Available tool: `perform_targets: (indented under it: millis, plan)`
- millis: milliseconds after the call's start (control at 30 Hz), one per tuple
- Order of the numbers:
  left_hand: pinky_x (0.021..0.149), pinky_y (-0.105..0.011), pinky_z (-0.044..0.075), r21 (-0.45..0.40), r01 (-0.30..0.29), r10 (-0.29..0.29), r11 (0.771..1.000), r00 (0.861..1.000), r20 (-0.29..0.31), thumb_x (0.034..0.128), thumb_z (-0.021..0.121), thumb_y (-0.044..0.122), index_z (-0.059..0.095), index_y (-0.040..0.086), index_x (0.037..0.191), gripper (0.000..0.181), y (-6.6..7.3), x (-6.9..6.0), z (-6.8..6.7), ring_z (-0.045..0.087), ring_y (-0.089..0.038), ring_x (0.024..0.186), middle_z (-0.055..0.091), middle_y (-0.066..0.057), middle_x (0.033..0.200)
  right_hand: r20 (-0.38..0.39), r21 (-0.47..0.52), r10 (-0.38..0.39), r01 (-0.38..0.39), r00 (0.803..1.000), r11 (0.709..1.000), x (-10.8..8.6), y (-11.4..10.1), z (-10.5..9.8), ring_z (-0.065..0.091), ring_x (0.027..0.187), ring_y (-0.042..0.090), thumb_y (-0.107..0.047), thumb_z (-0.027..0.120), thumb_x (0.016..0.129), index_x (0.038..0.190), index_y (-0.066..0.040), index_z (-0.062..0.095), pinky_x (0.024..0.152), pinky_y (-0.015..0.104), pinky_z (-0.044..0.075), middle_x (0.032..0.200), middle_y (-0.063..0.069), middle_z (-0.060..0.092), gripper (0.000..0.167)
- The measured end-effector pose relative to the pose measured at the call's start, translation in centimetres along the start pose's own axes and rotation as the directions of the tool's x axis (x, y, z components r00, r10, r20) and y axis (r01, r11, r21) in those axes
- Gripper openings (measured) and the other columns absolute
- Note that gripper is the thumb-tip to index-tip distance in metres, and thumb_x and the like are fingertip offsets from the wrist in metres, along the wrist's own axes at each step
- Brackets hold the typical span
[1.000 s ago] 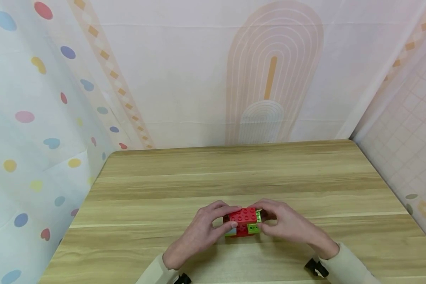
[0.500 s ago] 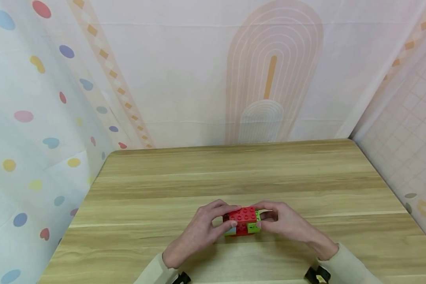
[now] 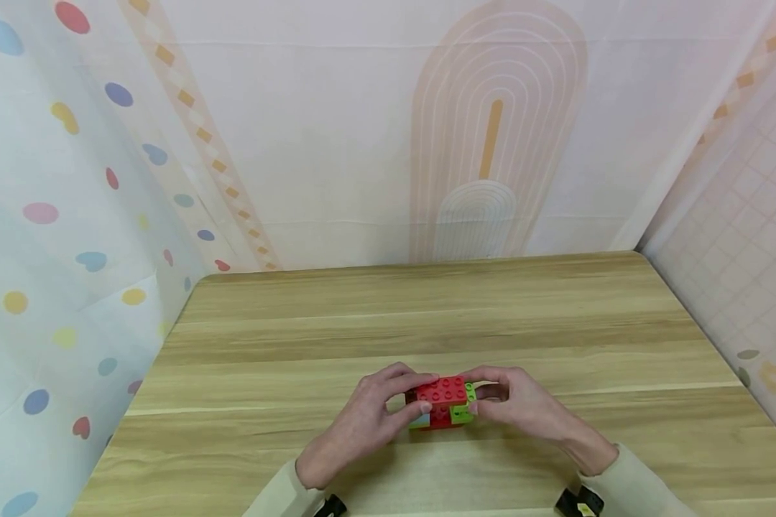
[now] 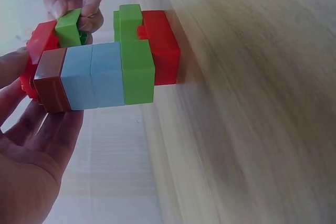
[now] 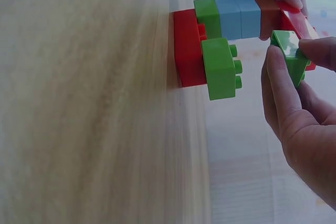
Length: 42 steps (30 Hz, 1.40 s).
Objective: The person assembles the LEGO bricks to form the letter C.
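A toy building-brick structure stands on the table, held from both sides. Its red bottom brick [image 5: 187, 48] lies on the tabletop. On one end rises a column of a green brick [image 4: 139, 72], light blue bricks [image 4: 94, 74] and a brown brick [image 4: 51, 80]. Across the top, a red brick [image 3: 442, 390] reaches over from the column. My left hand [image 3: 371, 413] grips this red brick at its left end, by the brown one. My right hand [image 3: 524, 402] pinches a green brick [image 5: 289, 43] at the red brick's other end. Below it, a gap separates it from another green brick [image 5: 219, 69] on the base.
The wood-grain table [image 3: 427, 316] spreads out around the hands. Behind it hangs a patterned cloth backdrop [image 3: 323, 143], with a dotted cloth [image 3: 103, 301] at the left side. Black straps [image 3: 580, 500] sit at the wrists.
My right fingers have settled closer on the green brick at the right end. The left hand and the structure stay nearly still.
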<state>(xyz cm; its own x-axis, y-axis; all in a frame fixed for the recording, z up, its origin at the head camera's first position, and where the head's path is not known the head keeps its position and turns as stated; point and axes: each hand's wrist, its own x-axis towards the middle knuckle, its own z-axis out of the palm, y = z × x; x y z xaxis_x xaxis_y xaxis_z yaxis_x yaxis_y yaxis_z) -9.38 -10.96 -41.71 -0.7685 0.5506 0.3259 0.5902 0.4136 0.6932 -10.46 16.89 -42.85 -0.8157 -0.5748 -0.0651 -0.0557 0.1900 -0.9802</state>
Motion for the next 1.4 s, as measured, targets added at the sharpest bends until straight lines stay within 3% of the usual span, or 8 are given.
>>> perform_targets:
  millis: [433,800,1067,1233,1400]
  plan:
    - [0.067,-0.032,0.056,0.039,0.014,-0.015,0.999,1.000,0.007,0.0961,0.076,0.021,0.072,0.014,0.131,0.036,0.45,0.07,-0.11,0.059,-0.006,0.085,0.069,0.005,0.108,-0.045,-0.010,0.018,-0.018,0.999,1.000,-0.24,-0.65,0.33,0.067,0.111,0.031,-0.011,0.069,0.093,0.135,0.004,0.063,0.083,0.028,0.059,0.128,0.020,0.067,0.045]
    - [0.063,-0.032,0.055,0.042,0.023,-0.024,0.999,1.000,0.020,0.0969,0.075,0.020,0.072,0.013,0.129,0.033,0.59,0.03,-0.16,0.056,-0.006,0.082,0.068,0.005,0.107,-0.098,0.030,0.017,-0.014,0.995,0.999,-0.60,-0.62,0.77,0.067,0.109,0.031,-0.012,0.070,0.094,0.135,0.003,0.063,0.082,0.027,0.059,0.121,0.018,0.070,0.045]
    - [0.066,-0.031,0.053,0.080,0.048,-0.050,0.996,0.998,0.027,0.0980,0.074,0.023,0.072,0.015,0.130,0.033,0.62,-0.12,-0.19,0.055,-0.005,0.083,0.067,0.008,0.107,-0.084,0.058,0.012,-0.007,0.996,0.998,-0.60,-0.64,0.79,0.068,0.108,0.029,-0.011,0.069,0.095,0.137,0.006,0.060,0.082,0.028,0.059,0.121,0.019,0.070,0.046]
    - [0.065,-0.027,0.053,0.085,0.014,-0.016,0.996,1.000,0.018,0.0979,0.074,0.023,0.071,0.014,0.131,0.034,0.52,-0.10,-0.11,0.056,-0.005,0.082,0.067,0.006,0.108,-0.063,0.060,0.005,-0.001,0.998,0.998,-0.55,-0.58,0.67,0.068,0.109,0.027,-0.010,0.068,0.096,0.138,0.004,0.060,0.084,0.030,0.059,0.122,0.017,0.070,0.045]
    - [0.072,-0.030,0.057,0.084,-0.026,0.025,0.996,1.000,0.013,0.1008,0.069,0.024,0.068,0.012,0.134,0.036,0.34,-0.16,0.22,0.059,-0.007,0.089,0.066,0.002,0.113,-0.032,0.001,-0.040,0.040,0.999,0.999,-0.65,-0.62,0.74,0.067,0.111,0.025,-0.006,0.068,0.096,0.141,-0.001,0.057,0.084,0.030,0.060,0.127,0.017,0.066,0.046]
